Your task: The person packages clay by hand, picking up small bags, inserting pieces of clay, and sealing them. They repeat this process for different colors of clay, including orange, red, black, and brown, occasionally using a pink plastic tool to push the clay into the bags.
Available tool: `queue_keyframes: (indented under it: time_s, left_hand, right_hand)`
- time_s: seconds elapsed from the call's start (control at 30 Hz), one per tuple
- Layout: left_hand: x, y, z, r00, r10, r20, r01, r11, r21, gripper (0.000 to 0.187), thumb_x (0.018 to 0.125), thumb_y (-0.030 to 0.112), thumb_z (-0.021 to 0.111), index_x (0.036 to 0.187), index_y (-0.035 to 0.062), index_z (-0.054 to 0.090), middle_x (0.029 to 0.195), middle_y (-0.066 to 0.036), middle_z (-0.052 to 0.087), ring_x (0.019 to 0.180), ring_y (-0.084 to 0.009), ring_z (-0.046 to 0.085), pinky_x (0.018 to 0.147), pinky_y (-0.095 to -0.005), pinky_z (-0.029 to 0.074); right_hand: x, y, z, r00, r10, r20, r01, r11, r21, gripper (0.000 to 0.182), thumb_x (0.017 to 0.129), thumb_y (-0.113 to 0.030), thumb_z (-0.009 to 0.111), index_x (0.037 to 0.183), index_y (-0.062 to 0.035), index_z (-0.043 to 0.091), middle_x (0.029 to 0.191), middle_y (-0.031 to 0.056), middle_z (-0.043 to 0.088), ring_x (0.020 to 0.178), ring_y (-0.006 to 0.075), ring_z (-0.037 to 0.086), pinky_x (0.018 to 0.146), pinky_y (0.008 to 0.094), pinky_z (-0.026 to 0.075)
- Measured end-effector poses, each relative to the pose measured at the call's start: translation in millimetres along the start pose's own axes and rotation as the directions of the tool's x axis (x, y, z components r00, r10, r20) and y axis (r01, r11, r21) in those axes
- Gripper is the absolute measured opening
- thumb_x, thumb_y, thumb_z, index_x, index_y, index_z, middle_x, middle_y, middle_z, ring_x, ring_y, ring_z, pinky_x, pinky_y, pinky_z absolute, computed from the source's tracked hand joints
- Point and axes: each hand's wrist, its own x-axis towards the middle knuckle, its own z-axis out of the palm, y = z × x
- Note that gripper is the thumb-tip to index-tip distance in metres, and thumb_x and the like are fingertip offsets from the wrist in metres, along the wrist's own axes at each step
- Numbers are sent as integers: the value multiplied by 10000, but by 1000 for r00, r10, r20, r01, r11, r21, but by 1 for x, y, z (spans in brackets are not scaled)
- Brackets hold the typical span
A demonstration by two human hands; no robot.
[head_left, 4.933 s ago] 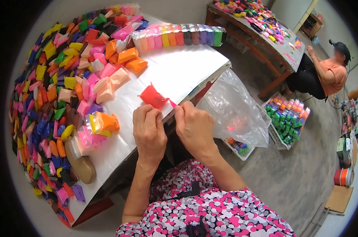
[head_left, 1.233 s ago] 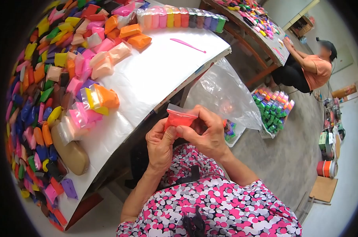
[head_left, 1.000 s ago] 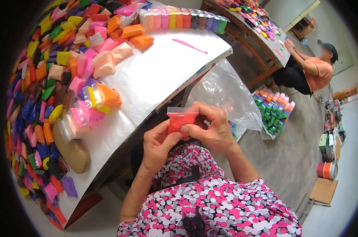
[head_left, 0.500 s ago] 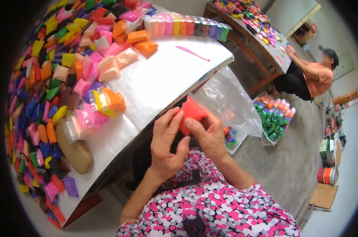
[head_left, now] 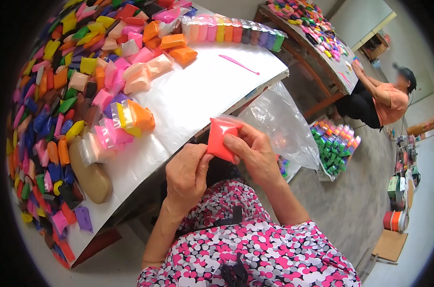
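A small red clay packet [head_left: 220, 137] in clear wrap is held up between my hands, over my lap and off the table edge. My right hand [head_left: 259, 152] grips its right side, thumb on the front face and fingers behind. Thumb and forefinger of my left hand [head_left: 184, 173] are pinched together at its lower left corner. On the table, nearest my hands, orange [head_left: 142, 118] and pink [head_left: 112, 135] packets lie in an overlapping row. A brown, smooth oblong piece [head_left: 93, 179] rests beside them.
A big heap of coloured packets [head_left: 52, 129] covers the table's left side. A packed row of packets [head_left: 233, 31] and a pink modelling tool [head_left: 238, 64] lie toward the back. A clear plastic bag [head_left: 284, 119] hangs off the edge. Another person [head_left: 384, 93] sits at a second table.
The red packet has turned so its flat face shows upright. My left hand has moved down and left, its fingers now closing at the packet's lower corner. The view has shifted slightly.
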Motion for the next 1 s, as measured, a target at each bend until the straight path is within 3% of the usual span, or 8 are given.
queue_keyframes:
  time_s: [0.13,0.17,0.23,0.33,0.47,0.67,0.9,1.0]
  left_hand:
    - [1,0,-2,992,-98,-77,96,995,-20,51,940,44,601,928,-5,594,724,-82,565,585,-175,532,535,-289,415]
    - [2,2,-1,989,-112,-99,111,994,-18,54,941,44,600,921,-5,593,717,-82,559,576,-175,525,530,-287,410]
    - [4,3,-1,986,-120,-120,120,993,-3,58,942,45,598,913,-5,591,711,-84,553,569,-176,518,525,-289,404]
    - [9,8,-2,989,-106,-100,110,993,31,62,945,45,593,907,-3,581,717,-89,545,568,-187,513,520,-302,399]
    - [13,10,-4,997,-68,-41,71,995,74,66,945,34,581,896,-4,556,724,-107,514,563,-234,494,512,-336,386]
    - [18,4,-10,998,-41,43,36,994,102,68,930,-1,565,877,-11,524,727,-138,478,577,-302,491,519,-376,381]
    - [17,2,-7,998,30,50,-41,972,231,97,892,-19,579,844,-7,496,724,-155,481,606,-354,517,534,-414,407]
    - [18,3,-9,994,21,108,-53,950,309,109,849,-15,608,847,-1,499,748,-138,492,676,-322,547,559,-420,460]
  right_hand:
    - [8,-10,-2,990,129,56,-128,992,-17,376,963,-247,616,1222,23,580,843,56,631,663,76,578,545,218,437]
    - [9,-6,-2,997,-59,-50,48,980,-192,349,951,-238,627,1184,19,588,836,71,629,661,106,592,553,237,453]
    - [9,3,0,876,-460,-144,314,772,-552,296,928,-219,648,1107,12,605,820,100,626,656,165,618,568,275,484]
    - [4,-17,-9,786,-565,251,550,454,-701,236,870,-167,686,1017,-5,597,825,120,617,679,252,630,602,332,512]
    - [14,-7,-12,679,-647,347,589,197,-784,204,788,-151,739,903,-35,617,801,95,592,679,265,609,565,353,489]
    - [21,-10,-10,735,-579,353,620,365,-695,127,729,-63,709,744,-44,585,686,72,527,596,251,564,526,359,455]
    - [29,5,-4,556,-756,344,649,137,-748,175,592,-31,658,643,-66,494,616,58,453,520,223,483,471,341,383]
    - [30,4,-2,562,-753,342,655,153,-740,178,603,-36,657,640,-67,485,617,57,451,520,226,483,472,343,381]
